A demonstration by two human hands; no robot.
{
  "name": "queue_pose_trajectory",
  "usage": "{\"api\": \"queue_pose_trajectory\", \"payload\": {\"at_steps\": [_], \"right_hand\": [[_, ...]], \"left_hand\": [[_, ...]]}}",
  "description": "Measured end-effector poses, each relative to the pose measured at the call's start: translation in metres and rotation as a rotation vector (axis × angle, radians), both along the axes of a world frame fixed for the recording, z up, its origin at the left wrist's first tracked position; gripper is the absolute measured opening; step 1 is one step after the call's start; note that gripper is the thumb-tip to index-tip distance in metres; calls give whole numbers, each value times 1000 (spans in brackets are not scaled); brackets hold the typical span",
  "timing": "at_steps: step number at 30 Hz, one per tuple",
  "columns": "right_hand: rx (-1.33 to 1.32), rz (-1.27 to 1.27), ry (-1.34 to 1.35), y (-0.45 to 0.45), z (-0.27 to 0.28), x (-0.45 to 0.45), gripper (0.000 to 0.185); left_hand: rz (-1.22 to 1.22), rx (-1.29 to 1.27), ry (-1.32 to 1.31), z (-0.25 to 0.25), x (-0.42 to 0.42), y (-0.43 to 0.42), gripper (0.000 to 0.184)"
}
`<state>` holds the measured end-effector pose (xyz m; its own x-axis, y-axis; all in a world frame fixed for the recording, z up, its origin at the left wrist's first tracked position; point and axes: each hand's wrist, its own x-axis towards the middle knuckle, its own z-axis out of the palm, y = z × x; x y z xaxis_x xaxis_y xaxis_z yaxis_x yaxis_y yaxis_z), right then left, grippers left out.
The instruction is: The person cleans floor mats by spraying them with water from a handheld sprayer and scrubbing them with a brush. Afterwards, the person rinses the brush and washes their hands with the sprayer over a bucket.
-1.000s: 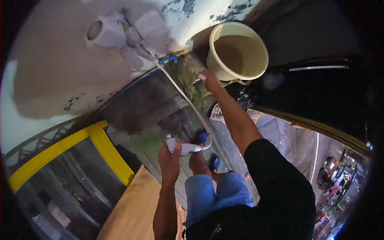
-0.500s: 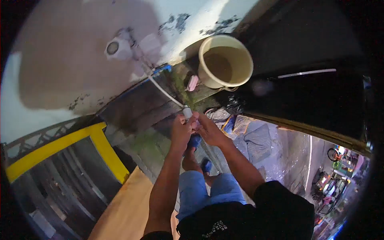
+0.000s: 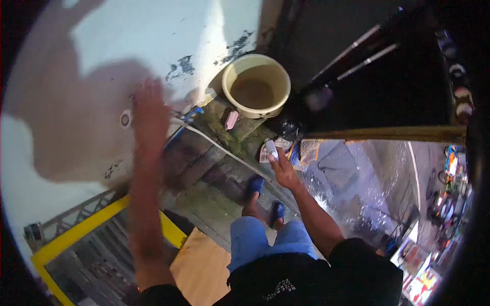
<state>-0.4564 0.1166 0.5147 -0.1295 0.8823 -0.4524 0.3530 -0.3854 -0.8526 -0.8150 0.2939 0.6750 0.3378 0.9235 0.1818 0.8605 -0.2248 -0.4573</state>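
My right hand (image 3: 284,171) is closed on a small white cylindrical piece (image 3: 271,149) that sticks up past the fingers. A pale hose (image 3: 217,145) runs from the wall down across the ledge. I cannot tell whether it joins the piece. My left hand (image 3: 151,104) is raised at the wall, smeared by motion, covering part of the white fixture (image 3: 125,119) with a round dark centre. Whether it touches anything there is unclear. A blue valve handle (image 3: 194,112) sits on the pipe to its right.
A cream bucket (image 3: 256,86) with murky contents stands by the wall, a pink object (image 3: 231,120) beside it. Crumpled cloths (image 3: 308,152) lie right of my right hand on wet ground. A yellow-framed rack (image 3: 81,224) and wooden board (image 3: 201,265) are at lower left.
My hands have parted: the left moved up and left to the wall fixture, the right moved right with the white piece. The hose has dropped from between my hands. The view has shifted.
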Motion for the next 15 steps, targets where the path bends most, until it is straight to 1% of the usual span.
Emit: {"api": "queue_pose_trajectory", "payload": {"at_steps": [2,5,8,11,12,14,15], "right_hand": [[69,-99,-8,-12,-19,9,61],[-42,-226,9,-13,-3,14,63],[-86,-236,84,-7,-16,15,59],[-24,-196,-10,21,-11,8,55],[47,-238,12,28,-12,3,53],[63,-208,-6,45,-28,0,52],[69,-193,-15,56,-28,-2,52]], "left_hand": [[443,-698,-218,37,1,31,40],[289,-729,-229,26,-14,43,48],[231,-584,-171,5,-20,31,41],[224,-194,91,-32,-10,21,15],[200,-97,167,-34,-5,15,15],[157,99,316,-37,3,9,14],[197,80,326,-40,4,10,15]]}}
